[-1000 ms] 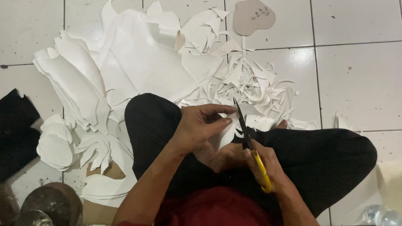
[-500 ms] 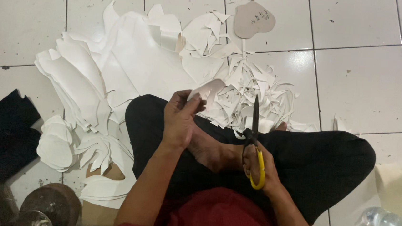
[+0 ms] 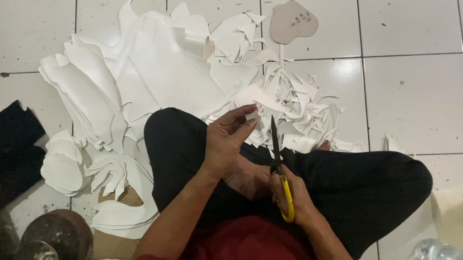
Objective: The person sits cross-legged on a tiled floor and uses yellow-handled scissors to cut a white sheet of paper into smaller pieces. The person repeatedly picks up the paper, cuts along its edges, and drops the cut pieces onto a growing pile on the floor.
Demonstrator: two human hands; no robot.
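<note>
White tiles (image 3: 421, 101) carry a wide heap of white cut sheets (image 3: 153, 80) and offcuts (image 3: 299, 105), just beyond our crossed legs in black trousers (image 3: 359, 184). Our right hand (image 3: 292, 198) grips yellow-handled scissors (image 3: 277, 161), blades together, long axis pointing away from us. Just left of the tip, our nearer left hand (image 3: 229, 141) pinches a small white scrap (image 3: 254, 117) between its fingertips

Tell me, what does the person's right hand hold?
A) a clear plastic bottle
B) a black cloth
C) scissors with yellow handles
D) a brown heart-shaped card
C: the right hand grips the yellow-handled scissors, blades pointing up and away, while the left hand pinches a small white paper piece.
</note>
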